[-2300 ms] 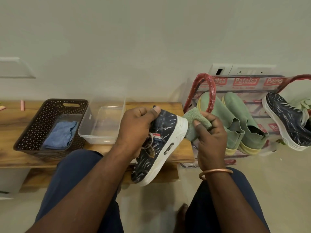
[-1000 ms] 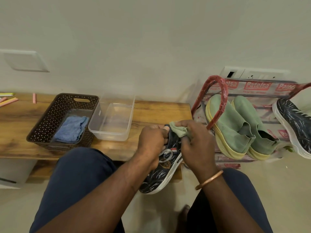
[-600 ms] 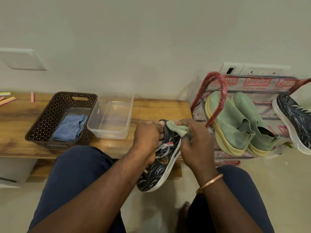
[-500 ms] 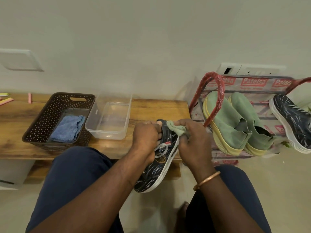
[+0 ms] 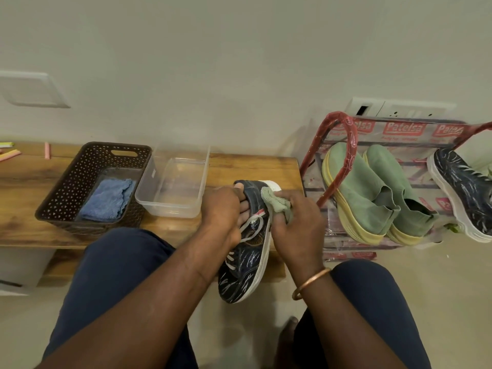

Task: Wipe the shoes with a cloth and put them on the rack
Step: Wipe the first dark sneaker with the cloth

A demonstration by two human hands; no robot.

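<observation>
From the head camera, the left hand (image 5: 222,214) grips the dark shoe (image 5: 246,255) near its heel opening, fingers curled over the collar and laces, with the toe pointing down between the knees, above the floor. The right hand (image 5: 295,230) has its fingers closed around a bunched green cloth (image 5: 275,202), pressing it against the upper edge of the shoe beside the white sole. The shoe hangs just in front of the right end of the wooden bench (image 5: 239,166), held clear of it.

On the bench sit a brown basket (image 5: 80,177) with a blue cloth (image 5: 106,199) inside and, touching it, a clear tub (image 5: 183,179). To the right, the rack (image 5: 346,134) already carries two green shoes (image 5: 372,187) and, at its right end, the matching dark shoe (image 5: 463,187).

To wipe well, I judge the left hand should hold firm and turn the shoe, while the cloth works along the sole seam and around the heel before the toe.
</observation>
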